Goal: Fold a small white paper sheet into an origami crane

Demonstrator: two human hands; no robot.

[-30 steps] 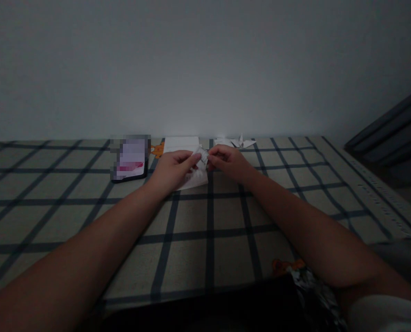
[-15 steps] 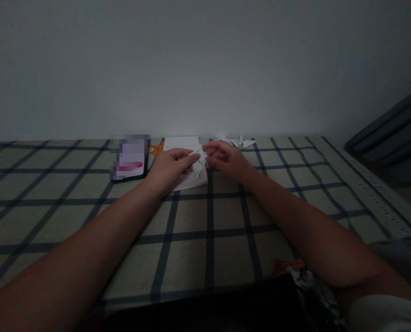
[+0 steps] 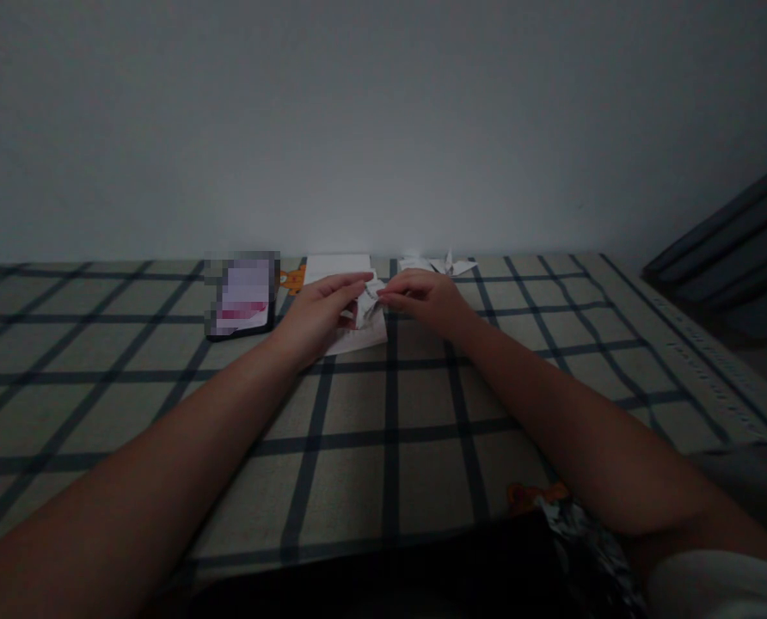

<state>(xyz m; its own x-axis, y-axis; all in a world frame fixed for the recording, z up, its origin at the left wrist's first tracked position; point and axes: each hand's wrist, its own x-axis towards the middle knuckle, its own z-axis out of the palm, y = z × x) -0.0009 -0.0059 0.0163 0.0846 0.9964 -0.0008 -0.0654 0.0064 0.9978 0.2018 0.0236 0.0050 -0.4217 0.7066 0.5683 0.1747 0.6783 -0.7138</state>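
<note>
Between my two hands is a small piece of folded white paper [image 3: 369, 304], creased and marked with some dark print. My left hand [image 3: 322, 311] grips its left side, thumb on top and the other fingers partly hidden behind. At the paper's right edge, my right hand [image 3: 422, 292] pinches with thumb and forefinger. Under the folded piece lies a flat white sheet [image 3: 364, 338], partly covered by my left hand. Farther back, more white paper [image 3: 338, 264] rests close to the wall.
A phone [image 3: 247, 292] with a lit, partly blurred screen lies left of my hands. White folded paper pieces [image 3: 451, 265] sit at the back right. A checked cloth [image 3: 358, 473] covers the surface, which meets a pale wall [image 3: 383, 129]. Dark ribbed fabric [image 3: 738, 258] hangs at right.
My right hand has come slightly left and its fingers have closed on the paper's edge. The folded paper has turned and shifted a little left in my left hand.
</note>
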